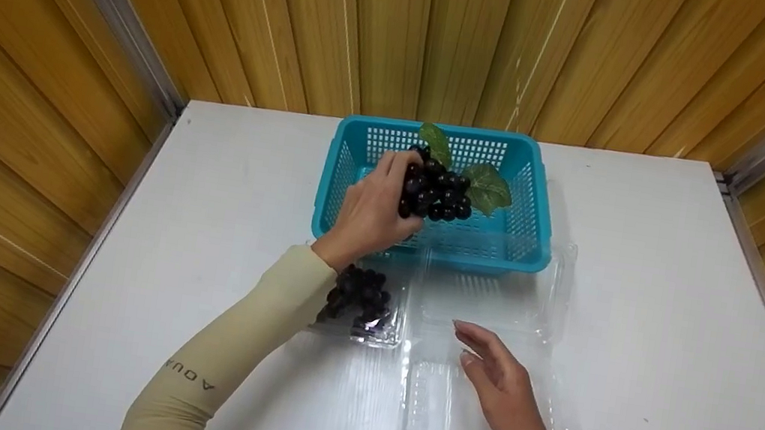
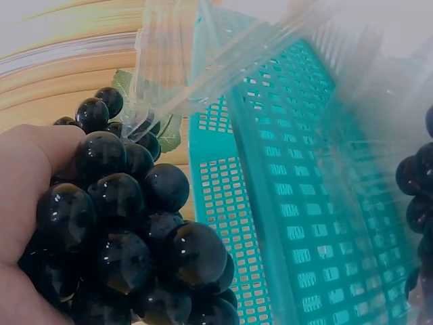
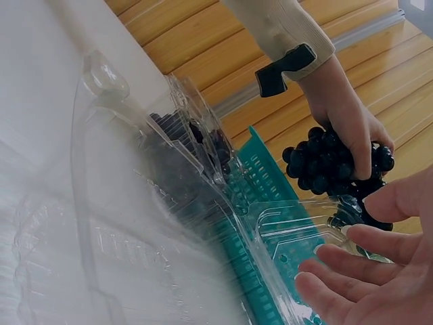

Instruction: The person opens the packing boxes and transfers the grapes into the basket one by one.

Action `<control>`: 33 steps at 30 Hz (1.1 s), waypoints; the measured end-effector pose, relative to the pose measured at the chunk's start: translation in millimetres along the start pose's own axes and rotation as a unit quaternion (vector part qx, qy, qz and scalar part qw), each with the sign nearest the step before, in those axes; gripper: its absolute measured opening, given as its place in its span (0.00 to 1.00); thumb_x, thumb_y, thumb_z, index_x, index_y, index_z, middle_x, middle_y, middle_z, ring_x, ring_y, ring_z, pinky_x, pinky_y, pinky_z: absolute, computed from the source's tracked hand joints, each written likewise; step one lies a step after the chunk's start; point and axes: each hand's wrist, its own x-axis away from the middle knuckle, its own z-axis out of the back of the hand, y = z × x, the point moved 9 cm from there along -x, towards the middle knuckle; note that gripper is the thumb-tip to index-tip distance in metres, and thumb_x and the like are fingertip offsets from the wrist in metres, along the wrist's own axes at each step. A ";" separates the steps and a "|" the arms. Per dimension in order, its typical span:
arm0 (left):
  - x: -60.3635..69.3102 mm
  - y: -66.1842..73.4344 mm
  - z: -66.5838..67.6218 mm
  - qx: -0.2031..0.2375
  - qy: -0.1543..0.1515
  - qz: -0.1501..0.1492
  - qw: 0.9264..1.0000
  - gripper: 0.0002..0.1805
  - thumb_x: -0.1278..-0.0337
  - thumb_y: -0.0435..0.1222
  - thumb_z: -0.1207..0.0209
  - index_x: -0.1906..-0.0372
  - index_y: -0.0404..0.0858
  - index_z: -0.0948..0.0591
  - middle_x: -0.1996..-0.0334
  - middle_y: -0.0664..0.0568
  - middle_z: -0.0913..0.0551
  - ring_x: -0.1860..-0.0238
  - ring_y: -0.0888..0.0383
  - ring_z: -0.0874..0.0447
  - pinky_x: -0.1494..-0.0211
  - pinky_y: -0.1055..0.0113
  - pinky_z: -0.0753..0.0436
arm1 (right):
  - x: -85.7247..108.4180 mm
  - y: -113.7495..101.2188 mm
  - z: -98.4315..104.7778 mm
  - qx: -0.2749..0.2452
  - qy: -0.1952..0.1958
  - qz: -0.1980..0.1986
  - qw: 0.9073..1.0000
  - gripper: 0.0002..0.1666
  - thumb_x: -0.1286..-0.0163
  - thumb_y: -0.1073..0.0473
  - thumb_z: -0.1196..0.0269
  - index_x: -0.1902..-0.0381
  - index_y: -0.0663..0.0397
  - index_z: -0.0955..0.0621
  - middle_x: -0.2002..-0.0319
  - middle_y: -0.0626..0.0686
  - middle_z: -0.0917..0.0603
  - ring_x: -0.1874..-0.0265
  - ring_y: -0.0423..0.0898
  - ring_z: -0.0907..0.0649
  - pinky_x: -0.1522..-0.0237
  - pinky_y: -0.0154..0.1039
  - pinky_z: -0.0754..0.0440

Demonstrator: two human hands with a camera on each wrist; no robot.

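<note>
My left hand point(image 1: 377, 203) grips a bunch of dark grapes point(image 1: 437, 193) with green leaves point(image 1: 487, 189), holding it above the teal basket point(image 1: 330, 169). Close up in the left wrist view, the thumb and palm side press against the round, shiny grapes point(image 2: 125, 261). My right hand point(image 1: 499, 388) hovers over a clear plastic clamshell box point(image 1: 435, 424), fingers extended and holding nothing. The box's lid point(image 1: 490, 303) stands opened toward the basket. In the right wrist view, the right hand's fingers point(image 3: 358, 271) are spread near the lid and the held bunch.
Left of the opened box, another clear plastic box point(image 1: 397, 335) contains a dark grape bunch point(image 1: 360, 291), partly hidden behind the left forearm. Everything stands on a white table point(image 1: 647, 323). Wood-patterned walls point(image 1: 455, 36) close off the back and sides.
</note>
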 end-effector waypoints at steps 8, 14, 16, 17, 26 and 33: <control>-1.7 -13.9 -5.1 -0.004 -0.008 0.025 1.000 0.37 0.52 0.43 0.31 0.37 0.50 0.37 0.40 0.53 0.30 0.53 0.55 0.22 0.52 0.56 0.17 | 1.1 0.1 -3.5 -0.002 0.001 0.004 1.000 0.21 0.28 0.65 0.44 0.38 0.51 0.25 0.39 0.46 0.21 0.37 0.42 0.24 0.42 0.26 0.25; -4.5 -20.3 -6.9 0.002 -0.004 0.033 0.999 0.37 0.51 0.43 0.31 0.38 0.50 0.37 0.41 0.52 0.30 0.53 0.54 0.22 0.50 0.55 0.17 | 1.0 1.6 -4.9 0.005 -0.002 0.000 1.000 0.21 0.28 0.63 0.43 0.39 0.50 0.24 0.40 0.47 0.21 0.38 0.41 0.23 0.42 0.26 0.25; -5.7 -23.1 -8.7 0.003 -0.004 0.036 0.999 0.36 0.51 0.43 0.31 0.38 0.50 0.37 0.42 0.52 0.30 0.54 0.54 0.22 0.50 0.55 0.17 | 0.7 2.7 -5.7 0.003 -0.002 -0.008 1.000 0.20 0.28 0.62 0.43 0.39 0.49 0.24 0.40 0.46 0.21 0.38 0.39 0.23 0.41 0.26 0.26; -6.2 -24.4 -9.6 0.004 -0.005 0.036 0.999 0.36 0.51 0.43 0.31 0.38 0.50 0.37 0.42 0.52 0.30 0.54 0.54 0.22 0.50 0.55 0.17 | 0.6 3.0 -6.2 0.003 -0.003 -0.008 1.000 0.20 0.28 0.61 0.43 0.39 0.49 0.24 0.40 0.46 0.20 0.38 0.39 0.23 0.41 0.26 0.26; -12.0 -38.1 -14.1 -0.008 0.011 0.033 0.999 0.36 0.51 0.43 0.31 0.38 0.49 0.37 0.42 0.52 0.29 0.56 0.54 0.21 0.55 0.56 0.17 | -2.2 3.7 -13.0 -0.017 -0.018 0.006 1.000 0.20 0.27 0.60 0.44 0.39 0.55 0.25 0.40 0.53 0.21 0.38 0.43 0.23 0.41 0.25 0.26; -13.8 -50.9 -18.7 -0.007 0.011 0.046 0.999 0.36 0.52 0.43 0.31 0.39 0.49 0.37 0.42 0.51 0.29 0.53 0.54 0.22 0.50 0.56 0.17 | -3.6 6.6 -18.3 -0.029 -0.027 0.001 0.999 0.20 0.27 0.61 0.44 0.39 0.57 0.26 0.40 0.55 0.21 0.39 0.42 0.23 0.41 0.25 0.27</control>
